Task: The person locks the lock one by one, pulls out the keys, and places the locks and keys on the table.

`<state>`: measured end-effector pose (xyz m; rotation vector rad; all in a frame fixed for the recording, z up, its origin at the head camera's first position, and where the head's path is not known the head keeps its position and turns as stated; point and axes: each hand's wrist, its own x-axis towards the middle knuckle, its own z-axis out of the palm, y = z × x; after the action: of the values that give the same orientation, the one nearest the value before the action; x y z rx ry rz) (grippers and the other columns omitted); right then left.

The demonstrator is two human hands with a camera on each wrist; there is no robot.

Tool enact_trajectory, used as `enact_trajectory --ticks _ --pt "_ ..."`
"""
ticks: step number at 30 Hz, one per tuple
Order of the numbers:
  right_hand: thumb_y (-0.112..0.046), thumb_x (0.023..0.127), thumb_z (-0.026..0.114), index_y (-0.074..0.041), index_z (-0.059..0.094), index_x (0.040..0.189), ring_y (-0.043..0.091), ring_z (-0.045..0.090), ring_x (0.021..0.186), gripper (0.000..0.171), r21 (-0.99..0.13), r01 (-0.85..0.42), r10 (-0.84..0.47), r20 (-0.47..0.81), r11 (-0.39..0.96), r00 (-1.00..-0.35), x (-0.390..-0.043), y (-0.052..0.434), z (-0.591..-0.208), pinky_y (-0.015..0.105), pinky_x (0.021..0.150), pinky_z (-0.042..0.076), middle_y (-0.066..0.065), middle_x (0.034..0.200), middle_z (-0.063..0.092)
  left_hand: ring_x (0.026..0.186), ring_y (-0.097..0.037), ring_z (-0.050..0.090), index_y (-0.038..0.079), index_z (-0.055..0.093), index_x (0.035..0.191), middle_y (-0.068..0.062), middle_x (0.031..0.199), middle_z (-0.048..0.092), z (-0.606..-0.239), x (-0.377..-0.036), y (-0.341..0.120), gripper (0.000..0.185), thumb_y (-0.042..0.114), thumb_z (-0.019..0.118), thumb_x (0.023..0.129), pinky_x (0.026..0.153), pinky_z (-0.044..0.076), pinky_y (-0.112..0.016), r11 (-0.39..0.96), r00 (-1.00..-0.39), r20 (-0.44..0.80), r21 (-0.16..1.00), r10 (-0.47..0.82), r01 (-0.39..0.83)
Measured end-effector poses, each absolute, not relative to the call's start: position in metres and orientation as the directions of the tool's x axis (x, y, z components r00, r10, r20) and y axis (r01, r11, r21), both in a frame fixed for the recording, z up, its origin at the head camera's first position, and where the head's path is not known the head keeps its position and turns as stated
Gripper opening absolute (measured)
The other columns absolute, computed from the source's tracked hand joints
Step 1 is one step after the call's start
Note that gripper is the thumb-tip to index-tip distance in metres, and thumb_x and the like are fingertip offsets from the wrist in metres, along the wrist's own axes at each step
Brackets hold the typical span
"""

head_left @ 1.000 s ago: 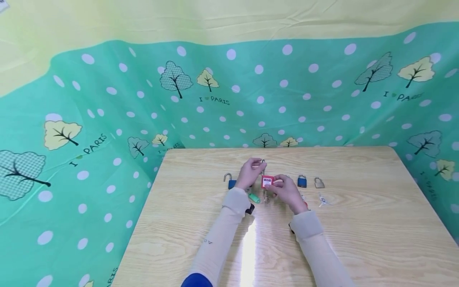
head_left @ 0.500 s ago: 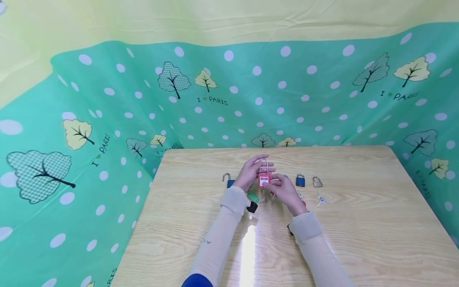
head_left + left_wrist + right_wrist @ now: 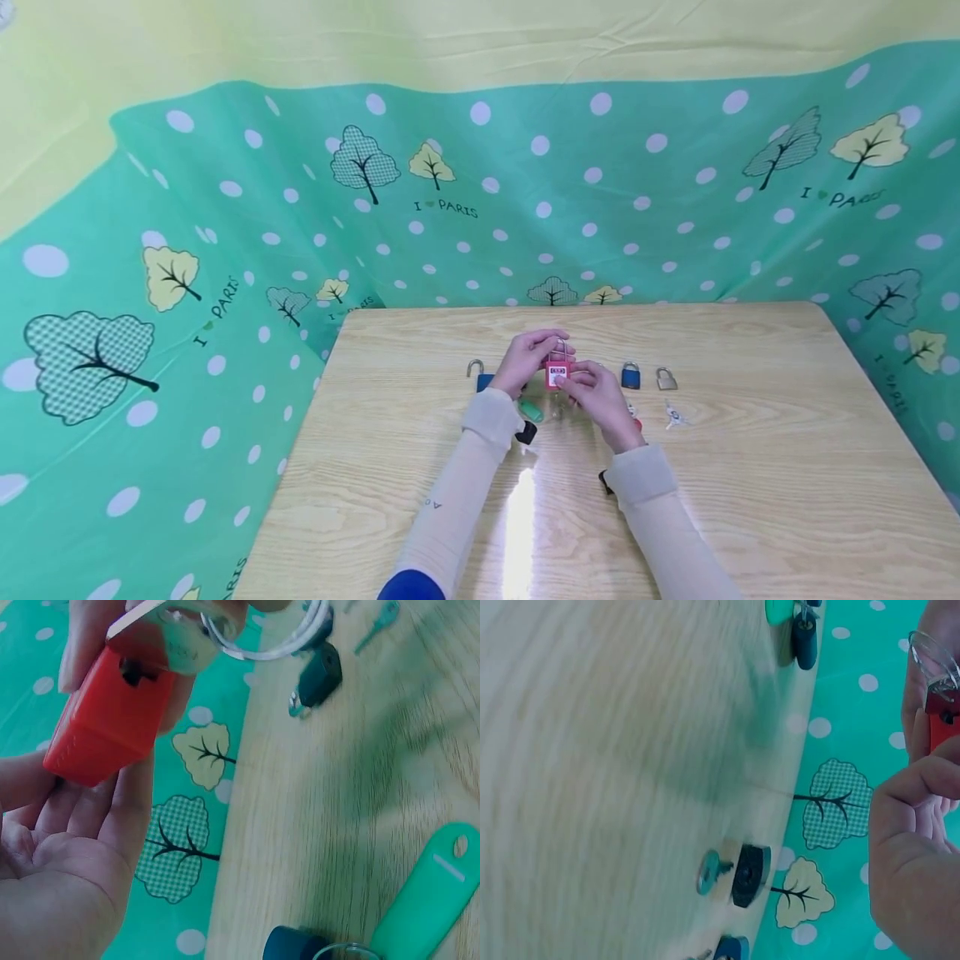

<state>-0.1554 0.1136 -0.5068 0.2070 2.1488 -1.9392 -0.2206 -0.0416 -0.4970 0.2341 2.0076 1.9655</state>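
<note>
A red padlock [image 3: 557, 377] with a white label stands upright between both hands in the head view. My left hand [image 3: 522, 364] pinches its shackle from the left, the other fingers stretching behind. From the right, my right hand [image 3: 597, 402] grips the red body between thumb and fingers. In the left wrist view, a metal key [image 3: 176, 641] sits at the keyhole of the padlock [image 3: 116, 712], a ring hanging from it. The left palm [image 3: 64, 877] lies behind the body. The right wrist view catches the right hand [image 3: 911, 847] and part of the padlock [image 3: 945, 735].
An open blue padlock [image 3: 485, 382] lies left of the hands. Rightward stand a blue padlock [image 3: 631, 377] and a silver one [image 3: 666, 380], with keys [image 3: 676, 415] in front. A green key tag [image 3: 531, 411] lies below the left hand. Patterned cloth [image 3: 465, 167] hangs behind the wooden table [image 3: 750, 467].
The left fingers, spread behind the padlock half a second ago, now close on its shackle. The padlock shifted slightly left, then back right. Less of the shackle shows above the body.
</note>
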Motion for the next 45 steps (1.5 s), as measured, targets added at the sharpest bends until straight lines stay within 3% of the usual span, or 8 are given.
enact_trajectory --ticks 7,10,14,20,24,29,37,45 --pt "-0.026 0.094 0.071 -0.004 0.057 0.129 0.029 0.065 0.088 0.043 -0.957 0.258 0.016 -0.259 0.133 -0.966 -0.156 0.119 -0.508 0.032 0.072 0.055 0.009 0.102 0.07 0.099 -0.021 0.072 0.013 0.058 0.138 -0.009 0.114 0.073 -0.496 -0.218 -0.045 0.035 0.022 0.051 0.105 0.085 0.059 -0.037 0.088 -0.899 -0.158 0.987 0.408 -0.133" --pt "-0.029 0.094 0.071 -0.004 0.059 0.127 0.028 0.065 0.082 0.043 -0.957 0.231 0.028 -0.23 0.174 -0.973 -0.157 0.122 -0.508 0.03 0.066 0.052 0.01 0.1 0.072 0.098 -0.023 0.071 0.021 0.053 0.143 -0.013 0.116 0.071 -0.499 -0.218 -0.049 0.043 0.015 0.058 0.101 0.085 0.059 -0.04 0.099 -0.866 -0.169 0.985 0.471 -0.138" --pt "-0.033 0.094 0.07 -0.003 0.059 0.125 0.027 0.064 0.078 0.045 -0.957 0.21 0.013 -0.212 0.201 -0.977 -0.156 0.124 -0.51 0.03 0.064 0.051 0.013 0.103 0.073 0.099 -0.023 0.072 0.022 0.05 0.144 -0.017 0.117 0.07 -0.504 -0.22 -0.052 0.056 0.008 0.068 0.093 0.087 0.059 -0.041 0.091 -0.843 -0.153 0.988 0.516 -0.124" --pt "-0.043 0.095 0.065 -0.001 0.063 0.122 0.024 0.061 0.075 0.05 -0.942 0.23 -0.076 -0.255 0.246 -0.964 -0.148 0.125 -0.518 0.03 0.064 0.05 0.018 0.109 0.071 0.095 -0.024 0.073 0.027 0.055 0.14 -0.013 0.111 0.073 -0.507 -0.223 -0.057 0.056 0.006 0.07 0.091 0.082 0.06 -0.037 0.057 -0.896 -0.149 0.989 0.419 -0.137" --pt "-0.041 0.097 0.063 0.002 0.064 0.122 0.017 0.058 0.07 0.05 -0.952 0.239 -0.157 -0.27 0.19 -0.95 -0.144 0.125 -0.523 0.027 0.062 0.049 0.018 0.112 0.071 0.095 -0.025 0.073 0.026 0.055 0.14 -0.015 0.111 0.073 -0.505 -0.223 -0.06 0.056 0.005 0.07 0.091 0.081 0.06 -0.037 0.027 -0.918 -0.129 0.991 0.375 -0.128" --pt "-0.034 0.096 0.066 0.0 0.064 0.115 0.017 0.058 0.072 0.039 -0.955 0.269 -0.145 -0.286 0.127 -0.947 -0.143 0.126 -0.525 0.026 0.064 0.05 0.019 0.111 0.07 0.095 -0.025 0.072 0.026 0.053 0.142 -0.014 0.113 0.073 -0.504 -0.222 -0.057 0.057 0.005 0.07 0.091 0.082 0.06 -0.038 0.024 -0.909 -0.116 0.993 0.4 -0.117" --pt "-0.026 0.093 0.071 -0.003 0.062 0.101 0.017 0.056 0.069 0.026 -0.946 0.292 -0.059 -0.302 0.139 -0.951 -0.144 0.126 -0.524 0.026 0.06 0.048 0.005 0.082 0.065 0.094 -0.025 0.073 0.027 0.053 0.142 -0.014 0.114 0.072 -0.5 -0.221 -0.052 0.057 0.005 0.069 0.092 0.082 0.06 -0.037 0.045 -0.905 -0.131 0.991 0.406 -0.123" --pt "-0.036 0.099 0.061 0.001 0.064 0.105 0.021 0.058 0.073 0.037 -0.944 0.26 -0.033 -0.272 0.201 -0.962 -0.145 0.125 -0.527 0.024 0.059 0.046 0.017 0.103 0.07 0.092 -0.027 0.073 0.022 0.053 0.142 -0.016 0.112 0.072 -0.502 -0.221 -0.048 0.056 0.004 0.069 0.092 0.08 0.061 -0.036 0.06 -0.919 -0.125 0.992 0.374 -0.11"
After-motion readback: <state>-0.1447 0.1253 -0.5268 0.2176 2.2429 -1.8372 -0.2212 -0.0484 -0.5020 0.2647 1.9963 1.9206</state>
